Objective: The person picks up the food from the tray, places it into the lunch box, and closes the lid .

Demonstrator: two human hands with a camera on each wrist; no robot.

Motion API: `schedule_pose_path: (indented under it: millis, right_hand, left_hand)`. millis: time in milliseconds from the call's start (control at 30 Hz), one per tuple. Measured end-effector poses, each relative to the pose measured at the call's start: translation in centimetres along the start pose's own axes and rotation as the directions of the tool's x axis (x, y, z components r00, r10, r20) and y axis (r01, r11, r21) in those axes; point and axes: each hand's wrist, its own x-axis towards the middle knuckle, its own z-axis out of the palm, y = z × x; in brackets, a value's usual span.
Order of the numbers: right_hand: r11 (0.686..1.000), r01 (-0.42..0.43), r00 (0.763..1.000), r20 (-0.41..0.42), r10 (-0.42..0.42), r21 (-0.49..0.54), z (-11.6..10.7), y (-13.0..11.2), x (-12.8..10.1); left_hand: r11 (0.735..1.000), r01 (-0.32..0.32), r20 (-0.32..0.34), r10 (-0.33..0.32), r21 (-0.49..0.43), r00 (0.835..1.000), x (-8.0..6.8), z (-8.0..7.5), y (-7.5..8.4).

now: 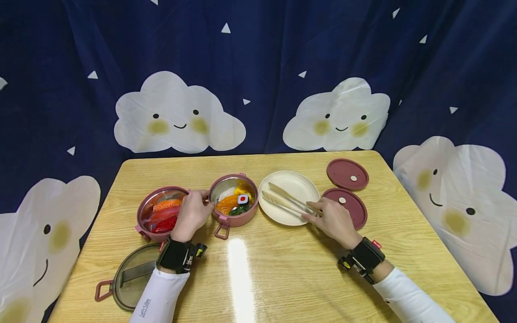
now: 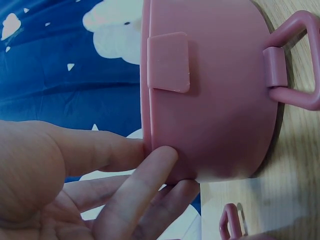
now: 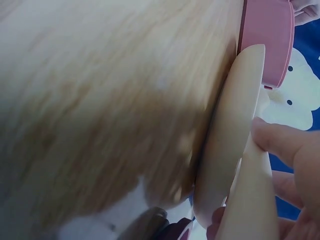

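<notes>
My left hand (image 1: 191,213) pinches the left rim of a round pink pot (image 1: 244,219). In the left wrist view, fingertips lie against the outer wall of this pot (image 2: 220,115), and the thumb is at its rim. Toy food sits inside: an orange-topped sushi piece (image 1: 227,204), a sushi roll (image 1: 243,199), something yellow and something green. Beige tongs (image 1: 288,194) are held in my right hand (image 1: 337,220), their tips over a cream plate (image 1: 295,179). The right wrist view shows my thumb on the tongs (image 3: 255,195), close beside the plate's edge (image 3: 232,115).
Left of my left hand stands a second pink pot (image 1: 140,215) holding salmon and red pieces. A see-through lid (image 1: 131,291) with a pink handle lies by my left forearm. Two dark pink lids (image 1: 341,168) lie right of the plate, one partly behind my right hand.
</notes>
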Motion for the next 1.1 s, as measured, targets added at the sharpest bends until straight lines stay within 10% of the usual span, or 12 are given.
schedule_pose_path:
  millis: [633,1100]
  right_hand:
    - [0.986,0.102,0.993,-0.037,-0.108,-0.134,-7.2,3.0,2.0]
    - [0.992,-0.043,0.997,0.057,0.05,-0.115,-8.6,8.1,3.3]
  left_hand:
    - [1.0,0.016,0.007,-0.016,-0.011,1.0,0.1,0.1,-0.2]
    - [1.0,0.011,-0.008,-0.011,-0.014,1.0,0.1,0.1,-0.2]
